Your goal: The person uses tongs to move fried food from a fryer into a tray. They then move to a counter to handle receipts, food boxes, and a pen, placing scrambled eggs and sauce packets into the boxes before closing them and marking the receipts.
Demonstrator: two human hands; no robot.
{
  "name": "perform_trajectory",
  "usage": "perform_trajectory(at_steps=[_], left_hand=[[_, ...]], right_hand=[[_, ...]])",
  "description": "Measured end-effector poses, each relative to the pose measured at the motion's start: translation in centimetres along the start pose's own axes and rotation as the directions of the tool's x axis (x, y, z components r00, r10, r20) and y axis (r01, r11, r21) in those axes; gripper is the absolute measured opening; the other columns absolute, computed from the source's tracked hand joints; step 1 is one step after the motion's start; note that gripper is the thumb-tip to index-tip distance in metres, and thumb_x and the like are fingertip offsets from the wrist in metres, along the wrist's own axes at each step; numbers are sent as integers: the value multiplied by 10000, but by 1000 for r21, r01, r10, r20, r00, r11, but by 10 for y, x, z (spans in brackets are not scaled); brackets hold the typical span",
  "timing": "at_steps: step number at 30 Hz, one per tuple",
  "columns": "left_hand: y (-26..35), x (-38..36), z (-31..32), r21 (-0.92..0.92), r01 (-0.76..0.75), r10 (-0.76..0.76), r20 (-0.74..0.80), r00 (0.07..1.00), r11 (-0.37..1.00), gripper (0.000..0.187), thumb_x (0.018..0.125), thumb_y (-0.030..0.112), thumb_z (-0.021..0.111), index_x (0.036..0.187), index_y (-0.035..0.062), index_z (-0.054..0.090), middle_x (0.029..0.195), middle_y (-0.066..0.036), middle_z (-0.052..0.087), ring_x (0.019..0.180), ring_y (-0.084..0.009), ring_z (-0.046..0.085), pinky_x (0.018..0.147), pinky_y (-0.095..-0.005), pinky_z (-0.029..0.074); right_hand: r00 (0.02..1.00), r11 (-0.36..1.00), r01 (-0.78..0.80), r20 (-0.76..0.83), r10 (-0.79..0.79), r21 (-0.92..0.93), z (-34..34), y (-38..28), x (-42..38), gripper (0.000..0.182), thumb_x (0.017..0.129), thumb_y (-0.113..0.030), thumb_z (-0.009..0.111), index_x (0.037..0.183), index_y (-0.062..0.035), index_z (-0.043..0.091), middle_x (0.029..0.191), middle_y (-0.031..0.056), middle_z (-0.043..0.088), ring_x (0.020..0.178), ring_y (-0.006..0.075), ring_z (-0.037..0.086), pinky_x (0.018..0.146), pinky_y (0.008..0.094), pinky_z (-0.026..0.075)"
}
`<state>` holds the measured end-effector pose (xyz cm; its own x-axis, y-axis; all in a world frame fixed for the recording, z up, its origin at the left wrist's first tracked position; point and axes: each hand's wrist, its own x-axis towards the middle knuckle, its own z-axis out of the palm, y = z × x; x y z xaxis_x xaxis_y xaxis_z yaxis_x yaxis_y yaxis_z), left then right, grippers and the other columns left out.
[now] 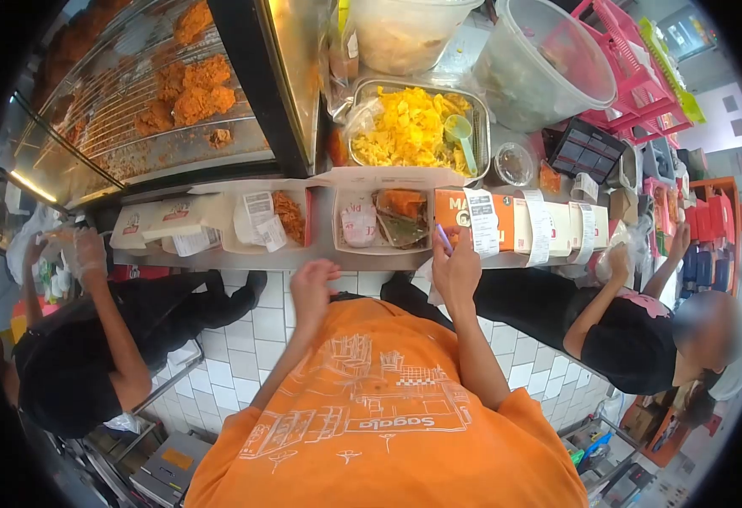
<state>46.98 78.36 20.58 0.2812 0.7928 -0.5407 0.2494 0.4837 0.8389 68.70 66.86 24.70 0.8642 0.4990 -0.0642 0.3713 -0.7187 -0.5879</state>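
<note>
My right hand [458, 264] grips a thin purple pen [445, 240] at the near edge of the counter. It is just below an orange-and-white closed box [453, 206] with a printed receipt [482, 222] on it. My left hand [312, 289] hangs loosely curled in front of the counter, and I see nothing in it. Between the hands, an open box [381, 245] holds a printed wrapped packet [358, 223] and food on a green leaf [401, 227]. To the left, another open box [301, 244] contains fried chicken [288, 216] and receipts [261, 217].
Behind the boxes, a metal tray [482, 127] holds yellow food and a pale green spoon [461, 140]. A warming cabinet [282, 93] with fried chicken stands left. More boxes with receipts [537, 227] line the counter. Co-workers stand at left [74, 356] and right [616, 330].
</note>
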Motion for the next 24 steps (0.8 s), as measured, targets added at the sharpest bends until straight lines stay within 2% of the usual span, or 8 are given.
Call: perform_trajectory(at_steps=[1,3,6,12,13,17,19,24], left_hand=[[8,-2,13,2,13,-13,6,1000,1000,322,981,247,530,1064,-52,616,917,-192,705,783,-325,703,646,-413,572],[26,18,41,711,-473,748,-113,654,521,221,939,154,573,1026,-40,630,833,-253,686,754,-425,669,659,-491,537],[36,45,44,758,-355,471,72,879,548,276,915,108,560,1140,-52,566,858,-305,658,815,-485,634,711,-531,510],[46,42,41,811,-326,591,-29,806,485,424,892,46,549,1302,-16,463,919,-302,663,871,-471,644,756,-532,511],[46,44,42,772,-468,755,-22,655,429,481,881,3,537,1353,19,446,993,-302,658,924,-470,637,776,-525,512],[41,44,37,787,-427,637,56,768,445,553,872,-24,533,1405,59,414,1070,-292,651,944,-477,632,794,-517,515],[35,50,38,793,-523,763,119,636,312,555,876,-19,532,1411,61,407,1092,-307,634,947,-480,626,816,-523,507],[42,29,48,755,-477,650,89,755,450,542,881,20,573,1401,64,427,1155,-294,602,1028,-454,597,885,-501,473]], right_hand=[[1000,1000,3,7,-3,6,0,3,-7,233,917,-311,640,1022,-111,583,795,127,702,715,373,670,625,478,482],[1000,1000,-14,3,14,-9,0,13,-17,224,915,-312,642,997,-110,594,773,133,694,705,375,666,610,479,477],[998,994,18,56,-12,-110,-1,24,-25,206,906,-313,652,941,-114,611,720,136,674,664,368,659,582,473,467],[993,995,88,-73,-92,-46,8,16,3,299,854,-382,704,855,-100,602,604,115,639,597,345,652,552,431,482],[993,995,83,-78,-86,-49,7,15,7,299,854,-382,704,855,-100,602,604,115,639,597,345,652,552,431,482],[995,989,42,-82,-54,-143,11,14,7,257,847,-360,688,861,-124,586,613,95,649,582,345,647,562,463,472],[989,983,-25,-150,-3,-185,15,14,13,278,830,-375,704,853,-118,602,627,99,656,598,347,651,578,462,485],[990,990,-22,-140,3,-140,-5,17,16,274,823,-345,734,901,-102,636,657,93,652,631,339,650,608,443,496]])
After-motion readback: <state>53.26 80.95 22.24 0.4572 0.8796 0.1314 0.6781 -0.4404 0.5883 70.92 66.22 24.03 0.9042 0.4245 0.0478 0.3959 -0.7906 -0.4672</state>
